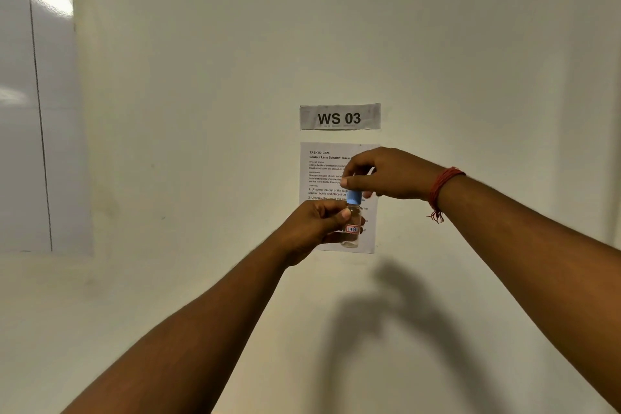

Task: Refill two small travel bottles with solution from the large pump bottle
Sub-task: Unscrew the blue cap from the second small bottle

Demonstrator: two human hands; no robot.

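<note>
Both arms raised in front of the wall, hands meeting at about the middle of the view. My left grip (pixel 317 223) is closed round the body of a small travel bottle (pixel 351 228), fingers wrapped behind it and the thumb pressed against its neck; the bottle stands upright and is carried in the air, not resting on any surface. The bottle is clear, and how much liquid it holds I cannot tell. It bears a small white label (pixel 352 229) with red edging and the handwritten number 178. My right grip (pixel 376 175) comes down from above and is pinched shut on the blue cap (pixel 354 197), thumb on the near side and fingertips over the top. The cap sits on the bottle's neck; whether it is screwed tight or loose cannot be told. A red thread band (pixel 443 186) is tied round my right wrist, with a frayed end hanging below it. Directly behind the bottle a printed task sheet (pixel 327 171) is fixed to the wall, partly covered by both hands, and just above it a sign reads WS 03 (pixel 339 118). A whiteboard (pixel 23 111) with ruled lines occupies the far left. The shadow of my arms (pixel 396 323) falls on the pale wall below the hands.
</note>
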